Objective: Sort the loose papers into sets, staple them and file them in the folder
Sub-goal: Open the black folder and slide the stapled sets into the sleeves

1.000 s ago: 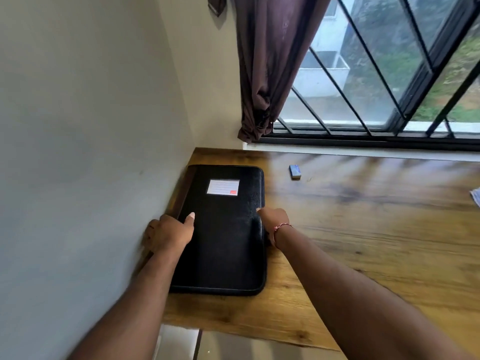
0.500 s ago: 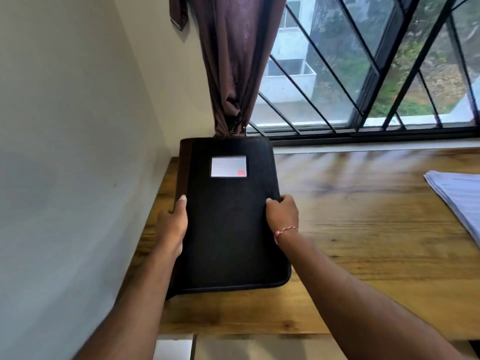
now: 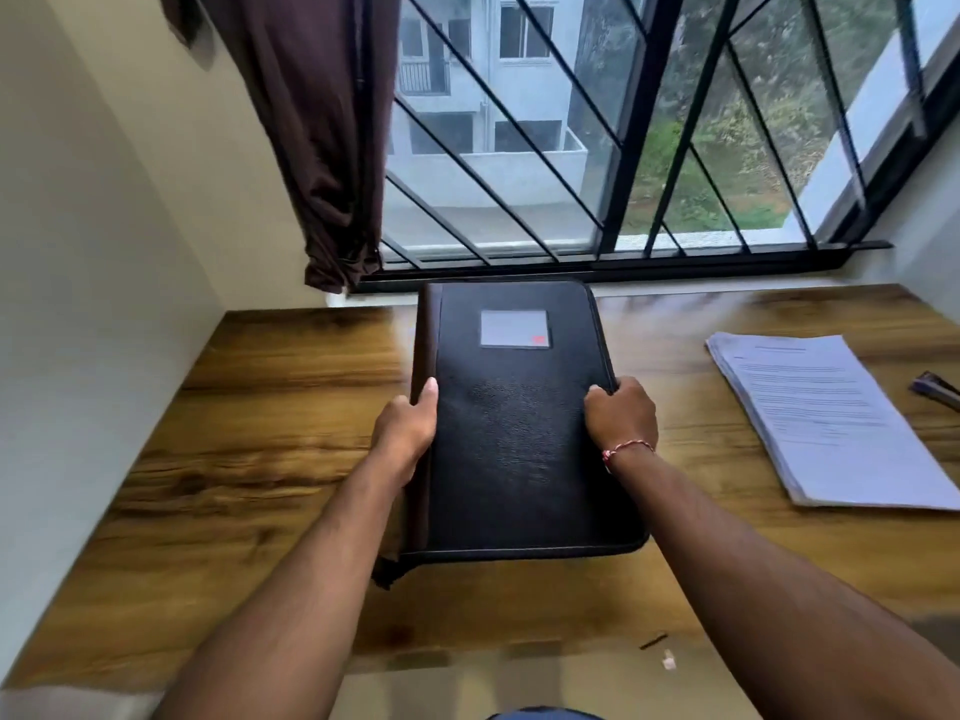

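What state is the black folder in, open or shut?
Shut: the folder shows only its front cover with the label window, closed over the body, while the left hand and right hand grip its side edges.

A wooden table (image 3: 270,407) fills the room's corner, its back edge below a window with a black diagonal grille (image 3: 623,148). A dark brown curtain (image 3: 322,148) hangs over the back left corner. Near the front edge lie a thin dark sliver (image 3: 653,641) and a pale scrap (image 3: 668,664).

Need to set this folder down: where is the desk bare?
Bare desk lies left of the folder, between it and the wall, and in a narrower strip between folder and paper stack. The right end is crowded by that stack.
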